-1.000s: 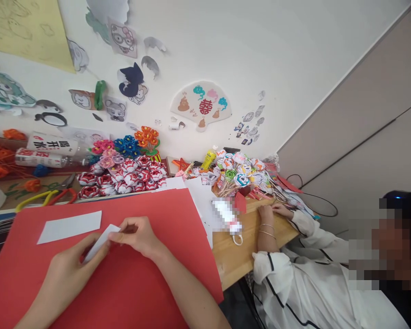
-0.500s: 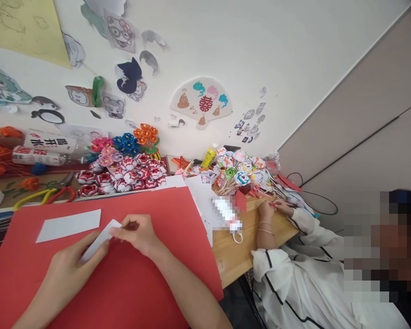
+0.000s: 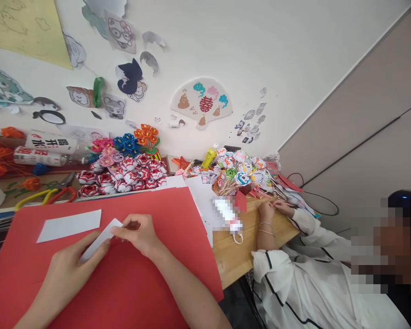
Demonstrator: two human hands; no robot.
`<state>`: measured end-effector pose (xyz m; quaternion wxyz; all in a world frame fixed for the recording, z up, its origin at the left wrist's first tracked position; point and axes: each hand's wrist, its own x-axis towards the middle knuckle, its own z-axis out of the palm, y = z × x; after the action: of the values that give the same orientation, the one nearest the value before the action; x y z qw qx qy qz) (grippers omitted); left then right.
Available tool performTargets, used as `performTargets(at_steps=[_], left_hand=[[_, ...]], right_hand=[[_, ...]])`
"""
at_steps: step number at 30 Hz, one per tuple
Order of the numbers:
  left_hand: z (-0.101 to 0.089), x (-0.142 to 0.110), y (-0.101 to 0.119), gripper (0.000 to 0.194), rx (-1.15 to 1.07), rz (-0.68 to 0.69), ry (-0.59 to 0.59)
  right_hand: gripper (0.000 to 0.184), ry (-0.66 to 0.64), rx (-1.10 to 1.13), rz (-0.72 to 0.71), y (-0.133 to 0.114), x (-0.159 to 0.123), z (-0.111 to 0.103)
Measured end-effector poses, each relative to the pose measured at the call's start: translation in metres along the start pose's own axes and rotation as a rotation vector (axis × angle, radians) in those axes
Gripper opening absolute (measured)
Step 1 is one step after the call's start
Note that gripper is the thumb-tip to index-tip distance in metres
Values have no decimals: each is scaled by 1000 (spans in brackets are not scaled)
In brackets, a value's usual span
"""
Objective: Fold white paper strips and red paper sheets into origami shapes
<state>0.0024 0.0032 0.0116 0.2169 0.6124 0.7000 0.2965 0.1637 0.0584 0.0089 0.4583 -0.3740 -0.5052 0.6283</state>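
Note:
A narrow strip of white paper (image 3: 101, 241) is held slantwise between my two hands. My left hand (image 3: 73, 260) grips its lower part, thumb on one side and fingers on the other. At the upper right end, my right hand (image 3: 137, 233) pinches the strip's corner between thumb and forefinger. Below both hands lies a large red paper sheet (image 3: 133, 292). A second white paper rectangle (image 3: 70, 225) rests flat on the red sheet, beyond my left hand and apart from it.
Behind the red sheet are red-and-white paper flowers (image 3: 123, 176), scissors (image 3: 60, 189) with yellow and orange handles, and plastic bottles (image 3: 41, 156). To the right, a co-worker's hands (image 3: 274, 209) are over the wooden table (image 3: 239, 260), near more paper flowers (image 3: 241, 167).
My hands and the white strip stay almost still. The co-worker's head has shifted slightly to the right.

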Motion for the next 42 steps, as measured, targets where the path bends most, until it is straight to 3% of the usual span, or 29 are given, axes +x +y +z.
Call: performTargets(at_steps=[3, 5, 27, 42], left_hand=[[1, 0, -3, 66, -11, -26, -112], [0, 0, -3, 67, -9, -30, -120], [2, -4, -2, 54, -54, 56, -63], [-3, -8, 14, 41, -48, 117, -57]], right_hand=[[46, 10, 9, 6, 0, 1, -1], [45, 17, 35, -5, 0, 1, -2], [41, 28, -27, -15, 0, -2, -3], [37, 24, -32, 7, -4, -4, -3]])
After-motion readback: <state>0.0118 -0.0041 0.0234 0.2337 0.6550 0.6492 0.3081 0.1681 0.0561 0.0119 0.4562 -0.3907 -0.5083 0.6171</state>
